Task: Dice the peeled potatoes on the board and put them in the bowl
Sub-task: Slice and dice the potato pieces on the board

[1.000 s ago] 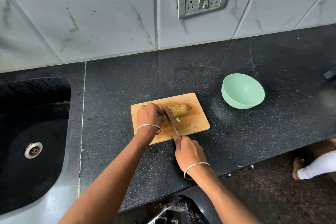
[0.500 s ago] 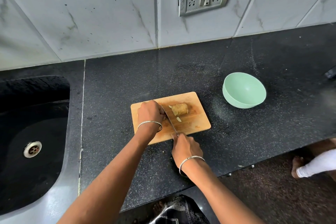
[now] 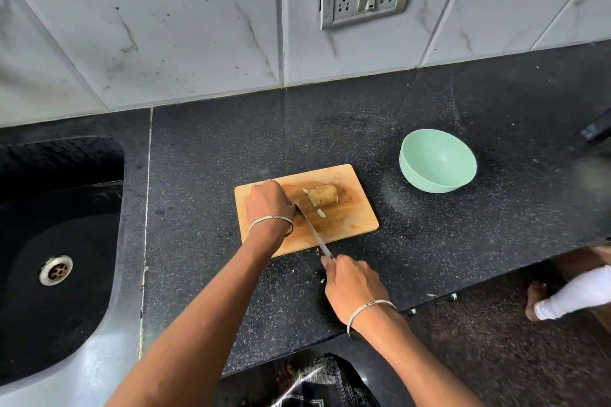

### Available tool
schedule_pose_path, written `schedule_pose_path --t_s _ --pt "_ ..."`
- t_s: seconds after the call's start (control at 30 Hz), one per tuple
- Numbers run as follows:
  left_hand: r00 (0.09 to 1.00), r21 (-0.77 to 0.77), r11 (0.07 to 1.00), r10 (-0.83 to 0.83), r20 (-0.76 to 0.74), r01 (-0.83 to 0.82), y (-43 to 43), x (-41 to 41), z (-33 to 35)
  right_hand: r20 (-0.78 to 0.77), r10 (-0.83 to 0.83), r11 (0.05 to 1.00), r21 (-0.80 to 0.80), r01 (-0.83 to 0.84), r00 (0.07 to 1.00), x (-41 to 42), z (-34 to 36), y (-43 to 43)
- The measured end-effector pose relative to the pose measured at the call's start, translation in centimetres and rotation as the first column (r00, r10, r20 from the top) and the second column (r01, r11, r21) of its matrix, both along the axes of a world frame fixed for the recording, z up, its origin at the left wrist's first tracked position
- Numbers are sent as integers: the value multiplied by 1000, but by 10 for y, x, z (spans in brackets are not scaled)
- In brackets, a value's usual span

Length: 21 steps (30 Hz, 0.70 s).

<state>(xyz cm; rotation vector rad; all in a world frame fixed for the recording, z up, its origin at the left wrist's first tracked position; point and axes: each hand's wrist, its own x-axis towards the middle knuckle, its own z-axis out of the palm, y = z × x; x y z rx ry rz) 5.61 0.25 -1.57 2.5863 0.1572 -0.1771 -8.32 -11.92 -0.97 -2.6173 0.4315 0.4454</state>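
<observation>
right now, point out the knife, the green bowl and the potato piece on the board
knife (image 3: pixel 314 231): head view, middle of the blade
green bowl (image 3: pixel 429 155): head view, inner wall
potato piece (image 3: pixel 323 196): head view, its upper side

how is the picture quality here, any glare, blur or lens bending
Head view: wide-angle lens bows the tile joints and countertop edge; light soft and even, shadows faint; pale sheen on the sink rim and left of the bowl; board and knife sharp, far right edge smeared.
</observation>
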Motion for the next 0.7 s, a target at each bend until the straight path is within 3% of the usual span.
schedule_pose_path --t_s 0.23,0.7 --pt "998 38 998 -54 41 52 -2 -3 -2 45 105 987 -127 -99 993 -1 7 -6" --pt "998 45 999 7 58 -10 9 -8 -3 47 71 997 -32 -70 996 9 1 1"
